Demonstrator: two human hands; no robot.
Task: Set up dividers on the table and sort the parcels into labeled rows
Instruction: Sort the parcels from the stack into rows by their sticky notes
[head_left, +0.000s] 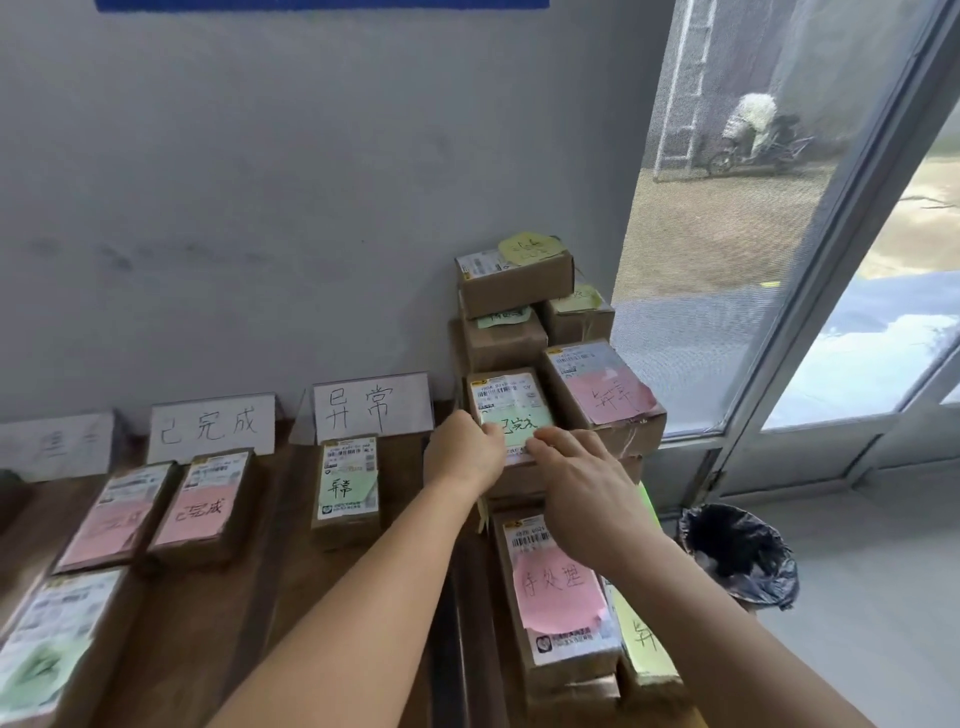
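A pile of cardboard parcels (519, 332) stands at the table's right end. Both my hands reach to one parcel with a green note (511, 410) in that pile. My left hand (462, 452) grips its left edge, and my right hand (582, 478) lies over its near edge with fingers curled on it. White divider cards (371, 408) (210, 426) (54, 444) stand along the wall. Below them lie sorted parcels: one with a green note (347, 486), two with pink notes (205, 506) (111, 519), and one at the near left (49, 644).
A parcel with a pink note (558, 587) lies near my right forearm, another pink-noted one (605, 397) right of the held parcel. A black-lined bin (740, 556) stands on the floor to the right. A glass door (779, 208) fills the right side. The wooden table (208, 623) shows between rows.
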